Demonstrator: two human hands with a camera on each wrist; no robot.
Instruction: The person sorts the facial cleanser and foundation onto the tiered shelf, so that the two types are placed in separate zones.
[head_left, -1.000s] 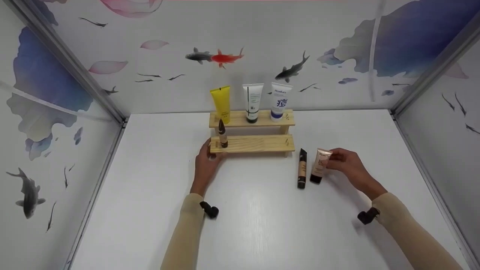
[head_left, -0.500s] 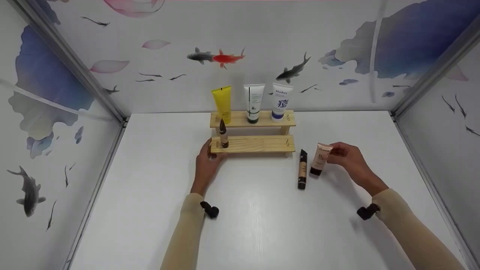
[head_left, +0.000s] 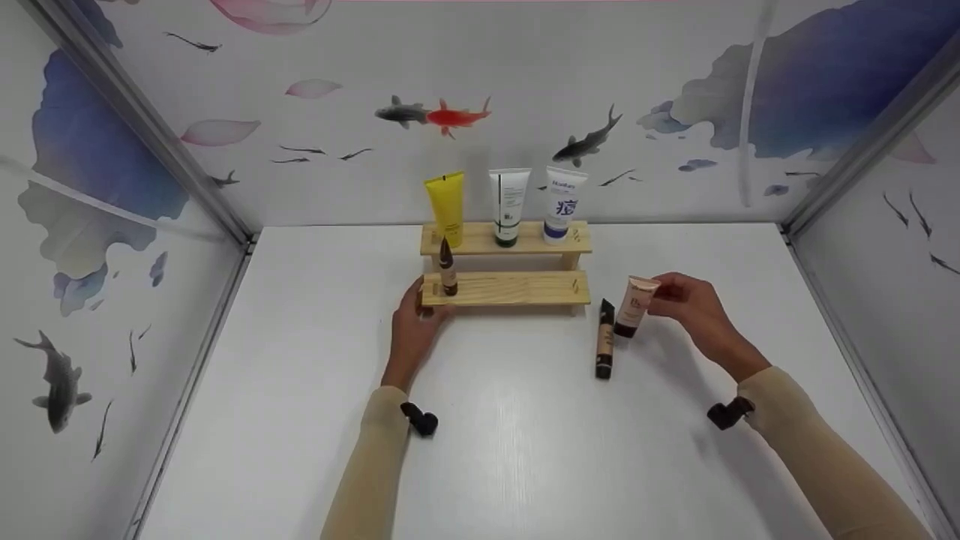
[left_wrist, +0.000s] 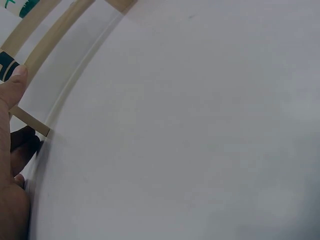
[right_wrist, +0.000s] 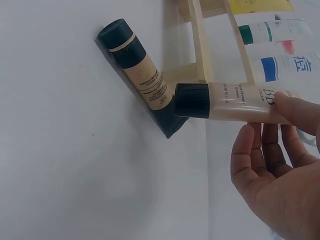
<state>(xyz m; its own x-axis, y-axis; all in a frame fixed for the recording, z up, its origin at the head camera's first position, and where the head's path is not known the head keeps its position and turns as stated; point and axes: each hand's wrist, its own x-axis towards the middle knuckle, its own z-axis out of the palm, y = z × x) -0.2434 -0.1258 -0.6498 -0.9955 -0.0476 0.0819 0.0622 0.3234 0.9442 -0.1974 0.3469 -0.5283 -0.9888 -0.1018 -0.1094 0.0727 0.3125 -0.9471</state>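
Observation:
My right hand [head_left: 691, 307] pinches a beige BB cream tube [right_wrist: 240, 102] between thumb and fingers, its dark cap pointing down in the head view. Beside it on the table lies a slimmer beige and black tube [head_left: 604, 341], which the held tube's cap overlaps in the right wrist view. My left hand [head_left: 414, 330] grips the left end of a two-tier wooden rack [head_left: 517, 288], thumb at the front edge and fingers around the side. A small dark-tipped tube [head_left: 448, 271] stands on the lower step, at its left end.
On the rack's upper step stand a yellow tube [head_left: 448, 210], a white tube with a dark green cap [head_left: 508, 206] and a white tube with blue print [head_left: 561, 202]. A white patterned wall [head_left: 330, 180] rises behind the table, with side walls left and right.
My right hand has raised the BB cream tube and carried it away from me, then slightly left toward the rack. The left hand keeps its grip on the rack.

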